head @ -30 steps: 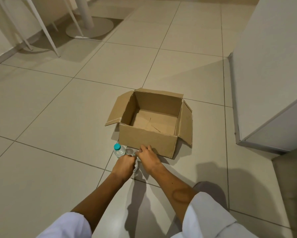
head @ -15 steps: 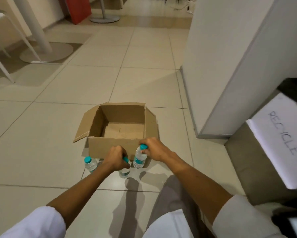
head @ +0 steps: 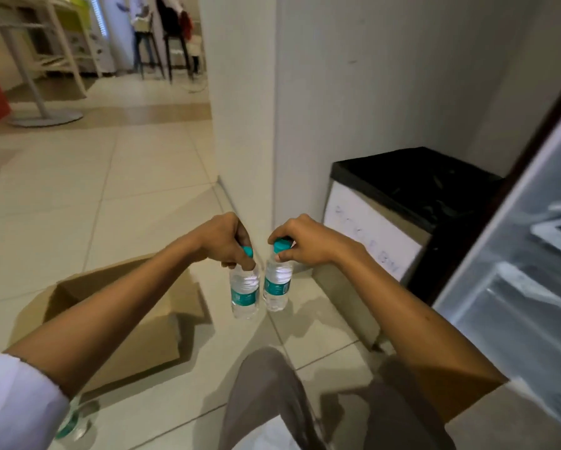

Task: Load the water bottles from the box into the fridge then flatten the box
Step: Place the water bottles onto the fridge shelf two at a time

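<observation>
My left hand (head: 224,242) grips a small clear water bottle (head: 245,290) by its teal cap, and the bottle hangs in the air. My right hand (head: 305,240) pinches the neck of a second water bottle (head: 276,287) the same way, right beside the first. Below my left forearm the open cardboard box (head: 149,339) stands on the tiled floor. A third bottle (head: 74,423) stands on the floor at the lower left, partly behind my white sleeve. The fridge (head: 529,271), seemingly its open door with shelves, fills the right edge.
A bin (head: 392,219) with a black liner and a white paper label stands against the wall, between the bottles and the fridge. A white pillar (head: 240,92) rises straight ahead. White tables and stools stand far back on the left. My knee (head: 266,378) is below the bottles.
Both hands have lifted a bottle each off the floor in front of the box and carried them up and right. My view has swung right toward the bin and fridge.
</observation>
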The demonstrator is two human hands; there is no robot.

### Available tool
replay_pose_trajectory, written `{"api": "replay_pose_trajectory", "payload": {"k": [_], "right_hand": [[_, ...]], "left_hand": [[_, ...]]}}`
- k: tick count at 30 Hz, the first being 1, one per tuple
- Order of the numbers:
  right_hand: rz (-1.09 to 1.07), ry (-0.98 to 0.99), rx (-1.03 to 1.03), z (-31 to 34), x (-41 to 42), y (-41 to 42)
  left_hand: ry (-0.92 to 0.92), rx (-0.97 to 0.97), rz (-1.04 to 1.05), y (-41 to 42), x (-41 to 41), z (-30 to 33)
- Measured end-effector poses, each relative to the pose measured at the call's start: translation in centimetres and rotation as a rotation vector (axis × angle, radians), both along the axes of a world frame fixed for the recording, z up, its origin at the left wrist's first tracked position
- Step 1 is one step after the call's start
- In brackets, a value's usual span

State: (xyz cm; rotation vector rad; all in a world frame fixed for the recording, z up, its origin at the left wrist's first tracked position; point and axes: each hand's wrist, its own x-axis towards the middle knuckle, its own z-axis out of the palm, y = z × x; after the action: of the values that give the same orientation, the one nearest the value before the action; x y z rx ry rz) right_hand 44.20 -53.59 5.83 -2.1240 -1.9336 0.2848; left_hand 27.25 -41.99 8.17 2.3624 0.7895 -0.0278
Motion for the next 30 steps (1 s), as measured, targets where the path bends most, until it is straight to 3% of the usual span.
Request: {"api": "replay_pose_trajectory", "payload": {"k": [9,18,25,30], "right_hand": [[-0.289,-0.087,0.032,11.7,5.2,-15.8],[-0.649,-0.222,0.278,20.2,5.2,-30.1],[-0.906,-0.375,0.667,23.2,5.5,-37.7],[-0.963,-0.482,0.930,23.0,7.2,-41.0]], "left_hand": [[-0.175,-0.042,-0.395,-8.5,9.9,9.2],[-0.576,0.020,-0.638,-18.8,15.9,17.4],[-0.911,0.009,-0.721,-23.6,20.5,21.6],[-1.137,0.009,-0.732,-26.9,23.7,21.6]]}}
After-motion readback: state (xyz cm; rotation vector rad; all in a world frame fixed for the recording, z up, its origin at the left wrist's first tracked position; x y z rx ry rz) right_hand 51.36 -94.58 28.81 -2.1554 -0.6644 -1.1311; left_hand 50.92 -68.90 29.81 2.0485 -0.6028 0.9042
